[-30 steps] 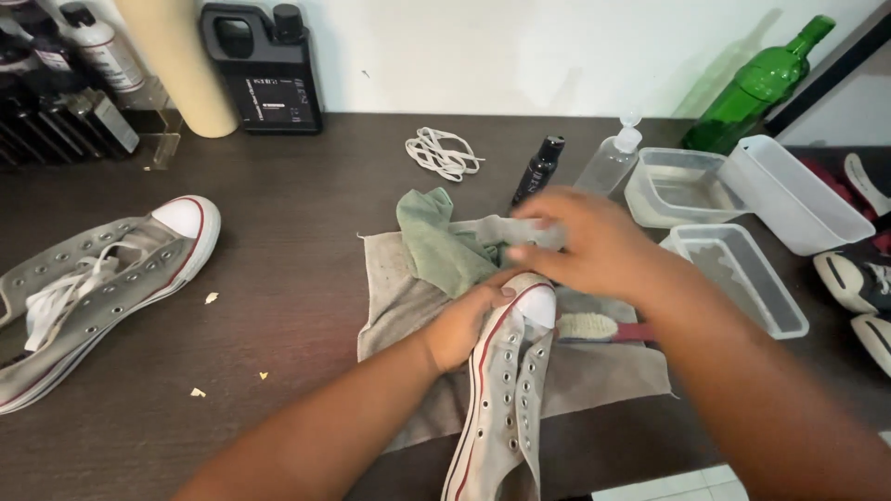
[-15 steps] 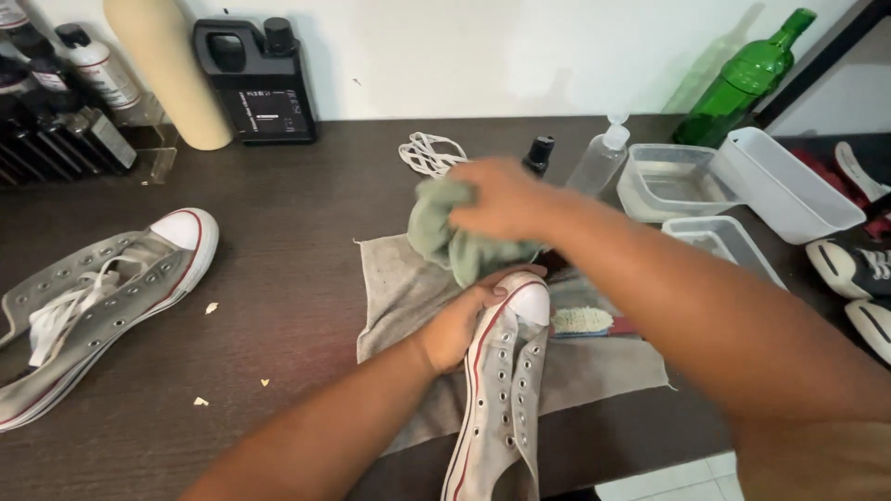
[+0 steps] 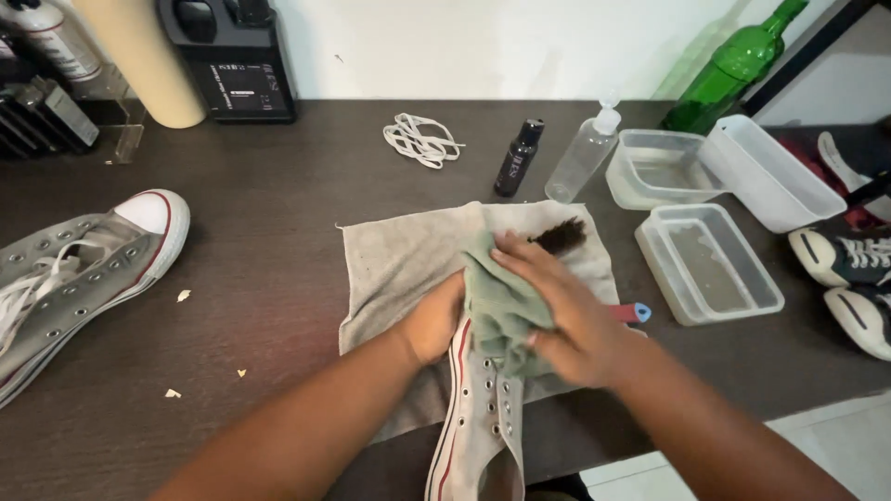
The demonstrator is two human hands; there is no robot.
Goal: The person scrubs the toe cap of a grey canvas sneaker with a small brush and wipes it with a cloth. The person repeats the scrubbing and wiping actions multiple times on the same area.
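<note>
A grey canvas sneaker point(image 3: 478, 427) without laces lies toe-away on a grey towel point(image 3: 394, 255) at the table's near edge. My left hand point(image 3: 432, 320) grips the shoe's left side near the toe. My right hand point(image 3: 557, 311) presses a green cloth point(image 3: 497, 301) down over the toe cap, which is hidden under it. A dark-bristled brush point(image 3: 561, 237) lies on the towel just beyond my right hand, and a red-and-blue brush handle point(image 3: 633, 313) pokes out to its right.
The matching sneaker point(image 3: 74, 274) lies at the left. White laces point(image 3: 419, 141), a small black bottle point(image 3: 518, 158) and a clear pump bottle point(image 3: 583, 153) stand behind the towel. Clear plastic tubs point(image 3: 710, 264) sit at the right, a green glass bottle point(image 3: 733, 65) behind them.
My right hand picked the green cloth up off the towel and brought it down onto the shoe's toe. My left hand kept its hold on the shoe. The view shifted slightly.
</note>
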